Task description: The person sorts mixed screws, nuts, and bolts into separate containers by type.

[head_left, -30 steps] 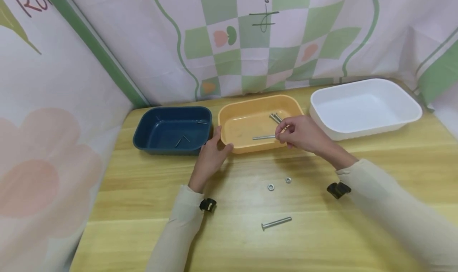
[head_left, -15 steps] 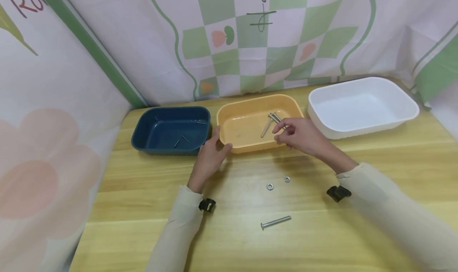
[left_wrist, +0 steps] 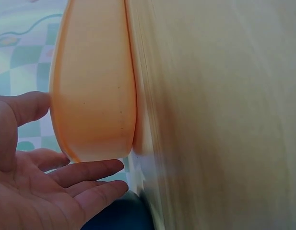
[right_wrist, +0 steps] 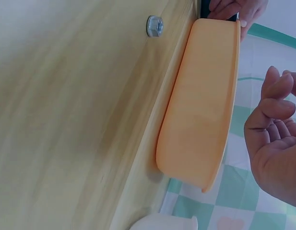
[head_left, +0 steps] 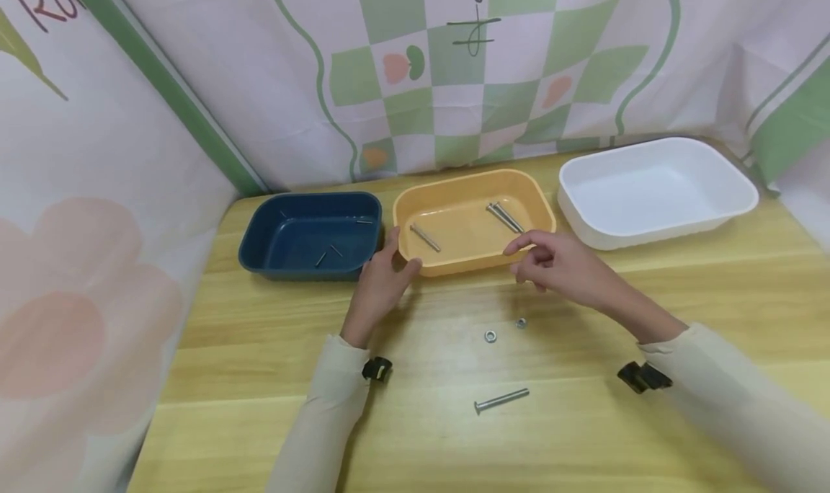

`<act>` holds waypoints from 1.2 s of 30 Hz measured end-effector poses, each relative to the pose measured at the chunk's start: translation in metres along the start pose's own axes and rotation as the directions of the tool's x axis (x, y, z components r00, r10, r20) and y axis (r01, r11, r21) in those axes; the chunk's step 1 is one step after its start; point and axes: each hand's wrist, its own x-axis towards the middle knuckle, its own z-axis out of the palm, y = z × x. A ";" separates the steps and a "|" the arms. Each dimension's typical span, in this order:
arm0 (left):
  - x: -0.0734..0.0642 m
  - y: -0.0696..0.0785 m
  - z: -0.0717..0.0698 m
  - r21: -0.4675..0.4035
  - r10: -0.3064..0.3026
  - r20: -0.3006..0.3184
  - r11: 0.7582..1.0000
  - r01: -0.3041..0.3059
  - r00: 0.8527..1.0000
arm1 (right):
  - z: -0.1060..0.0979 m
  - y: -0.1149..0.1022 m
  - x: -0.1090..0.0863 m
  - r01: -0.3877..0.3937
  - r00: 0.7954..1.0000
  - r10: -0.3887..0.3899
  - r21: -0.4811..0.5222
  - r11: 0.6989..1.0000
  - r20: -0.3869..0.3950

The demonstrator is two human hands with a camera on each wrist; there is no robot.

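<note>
My left hand rests against the left front corner of the yellow tray, thumb at the front rim and fairly straight fingers along the end wall. In the left wrist view, its fingertips touch the orange-looking tray wall. My right hand hovers just off the tray's right front edge, fingers loosely bent and holding nothing. Inside the tray, one bolt lies at the left, and two bolts lie side by side at the right.
A dark blue tray with several thin metal pieces stands left; a white tray stands right. Two nuts, a nearer nut and a farther nut, lie before the yellow tray. Closer to me lies another bolt.
The bolt pinched by my right hand was let go into the yellow tray and now lies at its left. My right hand has drawn back slightly; my left hand stays put.
</note>
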 end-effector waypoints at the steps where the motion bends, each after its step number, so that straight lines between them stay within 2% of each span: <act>1: 0.000 0.000 0.000 0.000 -0.001 0.000 1.000 0.001 1.000 | -0.001 0.000 -0.003 -0.001 1.000 0.001 0.013 1.000 0.007; 11: 0.001 -0.001 -0.001 -0.007 0.007 -0.007 1.000 -0.007 1.000 | -0.006 0.013 -0.028 -0.002 0.999 0.002 0.008 1.000 0.032; 18: 0.001 -0.003 -0.001 -0.008 0.012 -0.002 1.000 -0.012 1.000 | -0.007 0.022 -0.039 -0.047 0.998 0.046 0.027 0.999 0.034; 24: 0.002 -0.002 0.000 -0.018 0.008 0.019 1.000 -0.007 1.000 | -0.007 0.028 -0.047 -0.078 0.996 0.073 0.094 0.992 0.055; 36: 0.002 -0.002 0.000 -0.025 0.010 -0.001 1.000 -0.010 1.000 | 0.001 0.041 -0.059 -0.106 0.984 0.074 0.209 0.972 0.159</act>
